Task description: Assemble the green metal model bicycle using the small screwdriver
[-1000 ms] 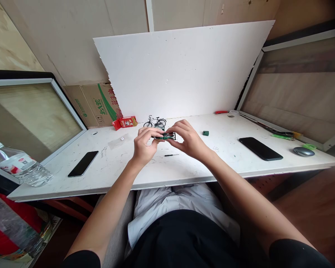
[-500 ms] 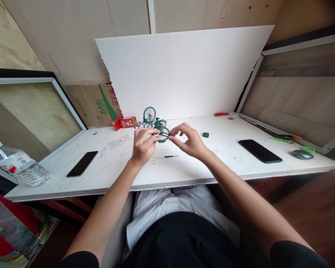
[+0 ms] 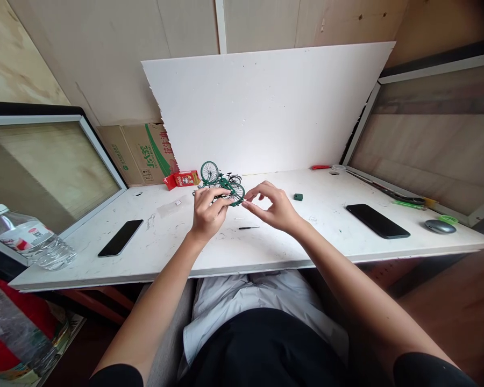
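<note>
A green model bicycle (image 3: 227,183) is held tilted above the white table, one spoked wheel up at the far left and the other low at the right. My left hand (image 3: 208,212) is closed on its frame, thumb and forefinger by the lower wheel; the palm side is hidden. My right hand (image 3: 275,207) is at the right edge of that wheel, thumb and forefinger pinched close together at the rim. Behind the green frame shows part of a second, dark small bicycle (image 3: 236,178). Below the hands lies a small black screwdriver (image 3: 248,228).
A small green block (image 3: 298,197) lies right of the hands. Phones (image 3: 121,237) (image 3: 377,221) lie at both sides, with a mouse (image 3: 440,226) far right and a water bottle (image 3: 32,236) far left. A red packet (image 3: 185,178) and a carton (image 3: 135,153) stand behind; a white board (image 3: 266,107) backs the table.
The model bicycle has turned slightly, its upper wheel shifting left and down. My right fingertips are now at the lower wheel's rim; a dark piece seen beside them earlier no longer shows clearly.
</note>
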Motion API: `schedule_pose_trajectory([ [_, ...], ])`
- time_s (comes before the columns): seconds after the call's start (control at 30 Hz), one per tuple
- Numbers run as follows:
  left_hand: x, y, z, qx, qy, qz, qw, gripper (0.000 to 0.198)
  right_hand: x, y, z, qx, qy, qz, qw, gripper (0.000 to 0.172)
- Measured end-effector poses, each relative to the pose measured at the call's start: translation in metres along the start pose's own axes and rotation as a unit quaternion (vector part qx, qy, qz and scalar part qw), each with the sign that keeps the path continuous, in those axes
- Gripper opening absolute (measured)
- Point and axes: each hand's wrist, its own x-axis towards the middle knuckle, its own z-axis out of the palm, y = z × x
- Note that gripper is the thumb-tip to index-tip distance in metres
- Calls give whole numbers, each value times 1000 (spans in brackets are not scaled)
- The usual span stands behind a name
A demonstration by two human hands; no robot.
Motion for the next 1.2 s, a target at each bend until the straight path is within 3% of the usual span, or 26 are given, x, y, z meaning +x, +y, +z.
schedule_pose_trajectory([
  [0.2,-3,-9,-1,-19,-28,-82,996,11,1,2,-3,-10,-13,56,998,24],
  [0.33,-3,-23,-6,-45,-43,-165,984,9,-2,21,0,-28,-43,92,994,25],
  [0.53,-8,-53,-12,-107,-62,-242,962,12,-12,52,13,-79,-155,142,974,26],
  [0.63,-13,-62,-10,-157,-46,-316,935,18,-11,61,30,-135,-218,193,947,30],
  [0.73,-15,-65,-6,-271,-28,-405,873,33,-1,72,54,-233,-295,249,893,32],
  [0.8,-13,-65,-5,-337,-14,-451,826,45,10,81,70,-264,-301,266,877,27],
  [0.87,-9,-64,-7,-374,5,-472,799,51,21,91,84,-295,-293,279,866,27],
  [1.03,0,-64,-16,-406,35,-490,771,54,38,112,105,-338,-280,300,847,28],
  [1.2,0,-75,-27,-391,47,-495,774,50,42,124,113,-334,-275,300,850,21],
])
